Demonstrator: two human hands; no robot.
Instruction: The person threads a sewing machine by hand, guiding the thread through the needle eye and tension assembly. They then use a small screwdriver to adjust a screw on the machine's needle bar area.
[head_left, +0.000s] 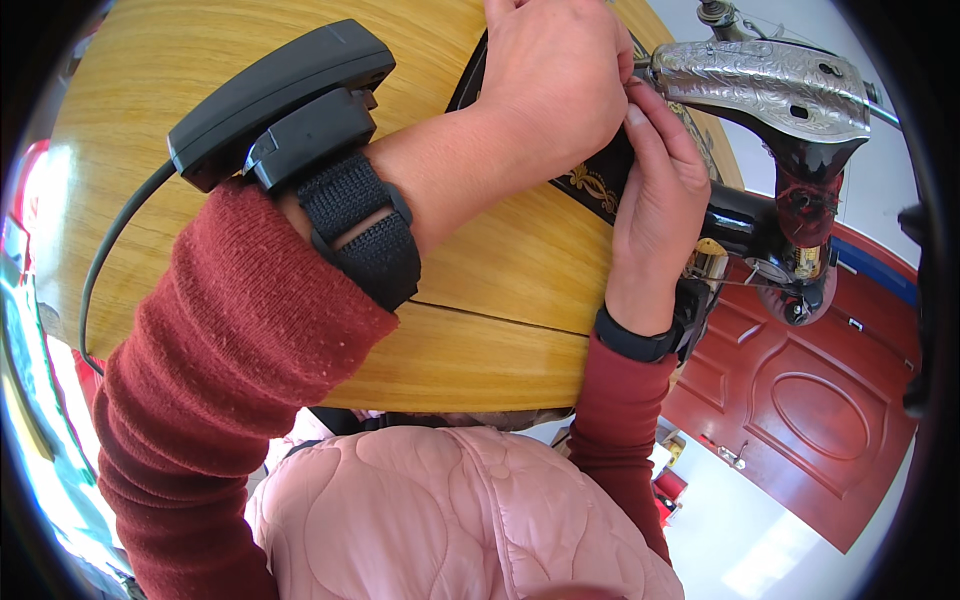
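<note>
Over the bed of a black sewing machine (596, 184) with gold ornament, my two hands meet close to the engraved silver faceplate (757, 82) of its head. My left hand (555, 82) shows its back, wrist bent; most of its fingers are hidden, so its hold cannot be told. Thumb and forefinger of my right hand (664, 165) come together around a small dark item (634, 84), too small to name. A metal bar of the machine head reaches towards these fingertips.
The yellow wood-grain tabletop (480, 352) has a seam near its front edge. A black device (285, 97) with a cable is strapped to my left wrist; a black band (634, 337) circles the right. A red-brown panelled door (810, 405) stands beyond, with red items (667, 487) near the floor.
</note>
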